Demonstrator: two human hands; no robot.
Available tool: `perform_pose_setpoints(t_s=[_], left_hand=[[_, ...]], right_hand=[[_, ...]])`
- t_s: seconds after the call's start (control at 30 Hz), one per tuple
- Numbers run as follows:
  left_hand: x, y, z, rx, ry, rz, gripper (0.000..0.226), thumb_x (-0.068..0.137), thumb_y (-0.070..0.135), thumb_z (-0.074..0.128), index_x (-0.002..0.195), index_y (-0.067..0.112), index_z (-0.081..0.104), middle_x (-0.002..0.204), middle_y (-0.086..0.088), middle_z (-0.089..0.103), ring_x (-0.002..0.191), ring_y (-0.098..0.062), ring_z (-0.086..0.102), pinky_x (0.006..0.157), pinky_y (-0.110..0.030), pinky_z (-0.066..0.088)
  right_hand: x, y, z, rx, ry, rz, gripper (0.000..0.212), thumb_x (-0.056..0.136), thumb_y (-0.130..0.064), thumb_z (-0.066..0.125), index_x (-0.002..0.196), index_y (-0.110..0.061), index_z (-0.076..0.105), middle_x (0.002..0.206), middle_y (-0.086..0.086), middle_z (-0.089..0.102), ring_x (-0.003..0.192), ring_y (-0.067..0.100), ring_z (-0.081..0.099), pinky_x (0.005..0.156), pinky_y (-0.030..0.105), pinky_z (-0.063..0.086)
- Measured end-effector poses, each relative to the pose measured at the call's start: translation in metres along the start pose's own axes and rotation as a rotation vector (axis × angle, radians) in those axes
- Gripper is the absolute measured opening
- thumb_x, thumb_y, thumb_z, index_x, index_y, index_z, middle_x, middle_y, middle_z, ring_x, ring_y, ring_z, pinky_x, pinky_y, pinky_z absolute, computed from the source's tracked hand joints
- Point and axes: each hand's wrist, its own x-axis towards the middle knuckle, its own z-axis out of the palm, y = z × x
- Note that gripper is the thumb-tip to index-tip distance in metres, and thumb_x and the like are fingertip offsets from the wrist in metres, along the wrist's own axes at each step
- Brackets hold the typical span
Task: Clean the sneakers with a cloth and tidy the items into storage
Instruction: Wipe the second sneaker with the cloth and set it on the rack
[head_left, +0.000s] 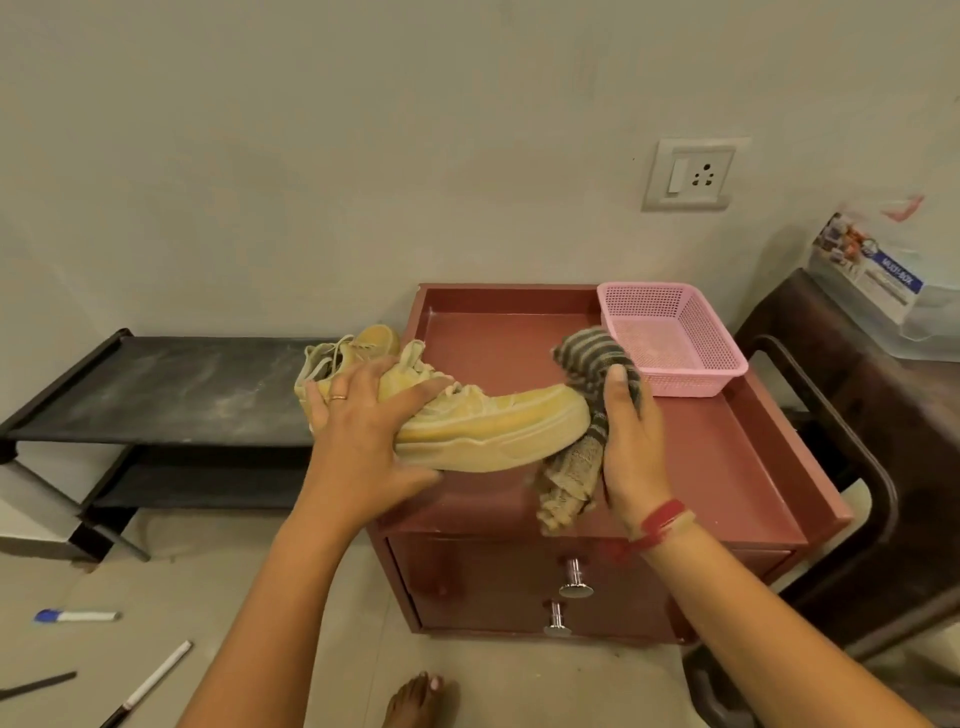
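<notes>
Gripping a yellow sneaker (488, 431) around its laced upper and sole, the left hand (363, 441) is holding the shoe on its side at the centre of the frame, toe pointing right, over the front left of the red drawer cabinet (717, 457). A ring is showing on one finger of that hand. The right hand (631, 447) is clenching a striped grey cloth (592, 395) and pressing it against the toe of the sneaker; the cloth's loose end is hanging down below the sole toward the cabinet's front edge. A red thread band is sitting on that wrist. A second yellow sneaker (353, 348) is lying just behind the left hand, at the cabinet's left rim, partly hidden. A pink basket (696, 358) is standing in the far right corner of the cabinet's tray-like top, just beside the cloth. Left of the cabinet, a low black shoe rack (171, 389) is standing against the wall. On the floor in the lower left of the frame, a blue-capped marker (75, 617) and a white pen (150, 680) are lying apart. A wall socket (691, 174) is showing at the upper right.
</notes>
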Motion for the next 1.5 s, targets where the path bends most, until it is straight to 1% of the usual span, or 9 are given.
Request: perform_pose_setpoints(t_s=[0.17, 0.27, 0.53, 0.63, 0.77, 1.0, 1.13, 1.33, 1.5], left_hand=[[0.004, 0.003, 0.002, 0.011, -0.009, -0.004, 0.077, 0.048, 0.045, 0.067, 0.123, 0.053, 0.052, 0.137, -0.003, 0.04, 0.132, -0.03, 0.028, 0.106, -0.068, -0.002], [0.001, -0.003, -0.001, -0.052, -0.009, 0.012, 0.075, 0.047, 0.05, 0.056, 0.122, 0.053, 0.052, 0.135, -0.002, 0.041, 0.131, -0.029, 0.028, 0.108, -0.069, -0.002], [0.002, 0.006, 0.009, 0.072, 0.049, -0.011, 0.075, 0.045, 0.044, 0.068, 0.119, 0.046, 0.058, 0.136, -0.005, 0.043, 0.129, -0.032, 0.031, 0.102, -0.074, 0.002], [0.003, 0.014, 0.016, 0.193, 0.014, 0.042, 0.081, 0.041, 0.039, 0.081, 0.12, 0.042, 0.059, 0.134, -0.006, 0.043, 0.127, -0.028, 0.029, 0.099, -0.077, 0.006], [0.003, 0.012, 0.016, 0.194, 0.036, 0.086, 0.082, 0.041, 0.04, 0.086, 0.118, 0.039, 0.061, 0.132, -0.007, 0.045, 0.125, -0.027, 0.03, 0.097, -0.078, 0.009], [0.005, 0.023, 0.023, 0.25, 0.004, 0.094, 0.078, 0.036, 0.024, 0.085, 0.11, 0.033, 0.065, 0.13, -0.011, 0.049, 0.123, -0.028, 0.033, 0.097, -0.076, 0.005], [0.004, 0.034, 0.032, 0.412, 0.002, 0.137, 0.078, 0.034, 0.021, 0.085, 0.109, 0.03, 0.066, 0.129, -0.012, 0.051, 0.122, -0.03, 0.037, 0.097, -0.078, 0.01], [-0.005, 0.043, 0.041, 0.479, -0.022, 0.082, 0.093, 0.037, 0.011, 0.087, 0.123, 0.03, 0.058, 0.14, -0.014, 0.044, 0.133, -0.034, 0.033, 0.102, -0.075, 0.006], [-0.023, 0.019, 0.02, 0.549, 0.007, 0.213, 0.118, 0.046, -0.005, 0.074, 0.149, 0.026, 0.025, 0.153, -0.022, 0.025, 0.139, -0.044, 0.026, 0.11, -0.062, 0.02]], right_hand=[[-0.024, 0.014, -0.013, -0.776, -0.338, -0.8, 0.042, 0.096, -0.048, 0.033, 0.134, -0.033, 0.042, 0.147, 0.005, 0.032, 0.14, 0.03, 0.025, 0.107, 0.06, 0.027], [-0.022, 0.03, -0.02, -0.993, -0.389, -0.984, 0.04, 0.095, -0.039, 0.04, 0.134, -0.032, 0.042, 0.145, 0.005, 0.032, 0.139, 0.037, 0.022, 0.105, 0.062, 0.029], [0.003, 0.019, -0.006, -0.237, -0.187, -0.132, 0.034, 0.088, -0.047, 0.045, 0.116, -0.03, 0.055, 0.126, 0.005, 0.053, 0.12, 0.01, 0.049, 0.106, 0.042, 0.037], [-0.011, 0.013, -0.012, -0.434, -0.155, -0.409, 0.03, 0.093, -0.041, 0.042, 0.12, -0.033, 0.052, 0.137, 0.004, 0.044, 0.13, 0.008, 0.04, 0.112, 0.036, 0.03], [-0.03, 0.035, -0.017, -1.041, -0.454, -0.854, 0.041, 0.098, -0.05, 0.029, 0.133, -0.035, 0.042, 0.146, 0.002, 0.037, 0.139, 0.024, 0.028, 0.111, 0.061, 0.014], [-0.001, 0.062, -0.034, -0.745, -0.486, -0.386, 0.042, 0.094, -0.056, 0.032, 0.136, -0.052, 0.032, 0.152, -0.011, 0.028, 0.142, 0.011, 0.022, 0.116, 0.029, 0.017], [0.015, 0.067, -0.033, -0.462, -0.249, 0.082, 0.049, 0.095, -0.036, 0.045, 0.14, -0.019, 0.038, 0.149, 0.005, 0.035, 0.137, 0.017, 0.033, 0.114, 0.032, 0.025], [0.031, 0.042, -0.039, -0.52, -0.067, -0.044, 0.043, 0.098, -0.032, 0.043, 0.134, -0.009, 0.048, 0.137, 0.009, 0.049, 0.128, 0.02, 0.043, 0.11, 0.039, 0.033], [0.004, 0.057, -0.029, -0.809, -0.429, -0.057, 0.063, 0.09, -0.057, 0.033, 0.133, -0.013, 0.049, 0.136, 0.008, 0.05, 0.128, 0.024, 0.043, 0.11, 0.04, 0.031]])
